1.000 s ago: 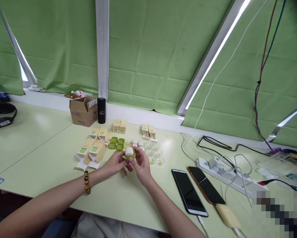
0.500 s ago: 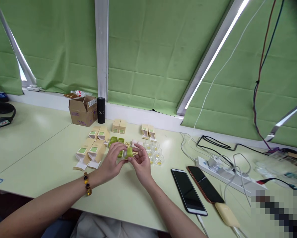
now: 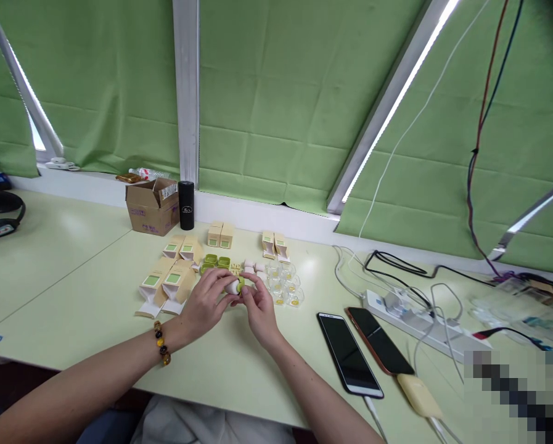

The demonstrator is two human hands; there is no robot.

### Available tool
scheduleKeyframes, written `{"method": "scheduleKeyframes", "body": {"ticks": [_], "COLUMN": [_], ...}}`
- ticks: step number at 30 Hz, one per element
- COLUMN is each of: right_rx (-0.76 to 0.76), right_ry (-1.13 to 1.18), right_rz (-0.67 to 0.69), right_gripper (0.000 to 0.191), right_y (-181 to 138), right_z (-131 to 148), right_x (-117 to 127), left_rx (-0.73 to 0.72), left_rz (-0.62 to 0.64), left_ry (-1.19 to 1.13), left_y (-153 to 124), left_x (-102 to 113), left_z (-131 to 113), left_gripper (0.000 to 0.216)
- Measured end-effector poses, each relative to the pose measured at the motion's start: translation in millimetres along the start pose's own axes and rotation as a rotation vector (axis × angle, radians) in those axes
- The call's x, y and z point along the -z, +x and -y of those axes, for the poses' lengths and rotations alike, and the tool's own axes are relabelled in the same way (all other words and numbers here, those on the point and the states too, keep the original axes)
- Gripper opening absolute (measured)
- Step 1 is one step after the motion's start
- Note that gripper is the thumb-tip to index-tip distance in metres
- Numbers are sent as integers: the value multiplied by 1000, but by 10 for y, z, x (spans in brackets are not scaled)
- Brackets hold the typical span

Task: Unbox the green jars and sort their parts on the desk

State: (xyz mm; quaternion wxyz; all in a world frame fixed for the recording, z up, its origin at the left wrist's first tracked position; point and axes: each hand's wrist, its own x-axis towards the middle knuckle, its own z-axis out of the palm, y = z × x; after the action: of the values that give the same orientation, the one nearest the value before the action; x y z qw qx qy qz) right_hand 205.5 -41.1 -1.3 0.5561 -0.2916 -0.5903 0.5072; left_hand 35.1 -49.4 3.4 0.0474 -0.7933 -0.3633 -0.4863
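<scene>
White-and-green small container held just above the table, between the person's two hands, near side of the laid-out parts. Left hand: fingers closed about the white end. Right hand: fingers and thumb pinching the green end; fingertips cover much of the piece.

Surroundings: green square cups lie directly behind the left hand, which partly blocks them. Pale pinkish-white pieces sit just beyond the right fingers; clear plastic cups with yellow spots stand to its right. Beige cartons, flaps open, left of the cups. Farther back: cardboard box beside black tumbler. Right side: white-framed phone, power strip with tangled cables.
</scene>
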Motion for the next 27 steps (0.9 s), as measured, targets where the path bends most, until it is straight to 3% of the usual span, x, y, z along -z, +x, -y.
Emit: {"method": "scheduleKeyframes", "body": {"ticks": [5,12,27], "right_rx": [-48,73,167], "right_ry": [-53,-297,-427], "right_rz": [50,24,-26], "right_gripper": [53,45,39], "right_y": [7,-33,-80], "right_z": [-11,-37,-81], "right_x": [15,61,37], "left_rx": [-35,-137,-133], "left_rz": [69,80,168], "left_ry": [78,173,112], "left_y": [17,35,58], "left_x": [16,44,28], "left_z": [22,-12,-25], "left_gripper": [34,32,37]}}
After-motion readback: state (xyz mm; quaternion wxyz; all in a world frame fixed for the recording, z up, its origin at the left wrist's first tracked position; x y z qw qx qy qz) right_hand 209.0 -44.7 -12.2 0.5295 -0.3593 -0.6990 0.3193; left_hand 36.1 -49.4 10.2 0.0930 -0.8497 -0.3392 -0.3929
